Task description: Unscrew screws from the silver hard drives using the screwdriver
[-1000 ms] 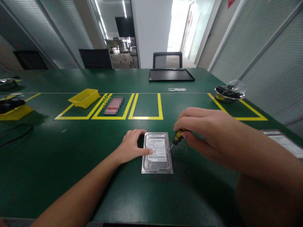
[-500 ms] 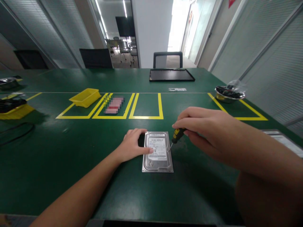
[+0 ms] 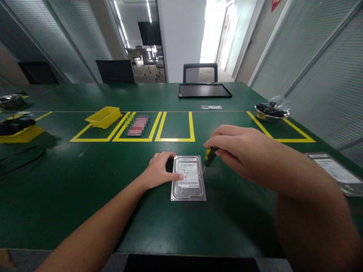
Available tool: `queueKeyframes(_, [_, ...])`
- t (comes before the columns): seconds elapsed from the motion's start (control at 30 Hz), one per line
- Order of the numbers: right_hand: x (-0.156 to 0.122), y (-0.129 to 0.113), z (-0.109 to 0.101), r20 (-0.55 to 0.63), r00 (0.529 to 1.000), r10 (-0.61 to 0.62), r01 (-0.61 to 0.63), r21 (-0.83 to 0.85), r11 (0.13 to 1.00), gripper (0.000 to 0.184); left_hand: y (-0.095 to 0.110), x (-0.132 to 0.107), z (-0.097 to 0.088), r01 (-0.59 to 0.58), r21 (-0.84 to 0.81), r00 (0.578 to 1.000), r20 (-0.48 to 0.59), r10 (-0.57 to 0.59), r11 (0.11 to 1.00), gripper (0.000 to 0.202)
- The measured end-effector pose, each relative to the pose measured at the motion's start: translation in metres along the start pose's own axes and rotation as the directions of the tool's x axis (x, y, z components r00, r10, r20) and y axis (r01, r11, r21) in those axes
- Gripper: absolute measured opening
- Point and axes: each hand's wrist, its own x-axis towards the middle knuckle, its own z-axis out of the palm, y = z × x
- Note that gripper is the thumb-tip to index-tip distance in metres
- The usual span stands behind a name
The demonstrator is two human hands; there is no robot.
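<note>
A silver hard drive (image 3: 188, 192) with a white label lies flat on the green table, its long side pointing away from me. My left hand (image 3: 160, 172) grips its left side, thumb across the label and fingers around the far left corner. In my right hand (image 3: 235, 149) is a small yellow-and-black screwdriver (image 3: 210, 155), pinched by the handle and tilted. Its thin shaft runs down to the drive's right edge, about midway along. Whether the tip sits in a screw is too small to tell.
Beyond the drive are yellow tape frames, with a yellow tray (image 3: 104, 118) and a pixelated pinkish object (image 3: 138, 126) at the left. A metal bowl of dark parts (image 3: 271, 113) stands right. Another labelled drive (image 3: 336, 172) lies beside my right forearm. A dark flat panel (image 3: 204, 90) lies at the back.
The view has shifted slightly, showing more of the drive at the right. Both hands keep their hold, and the screwdriver stays at the drive's right edge, a little more upright.
</note>
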Motion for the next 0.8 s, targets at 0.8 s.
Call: queueKeyframes(0.8, [-0.010, -0.024, -0.012, 0.035, 0.996, 0.077, -0.077, -0.003, 0.997, 0.023, 0.003, -0.007, -0.001, -0.030, 0.022, 0.999, -0.011, 0.031, 0.999, 0.082])
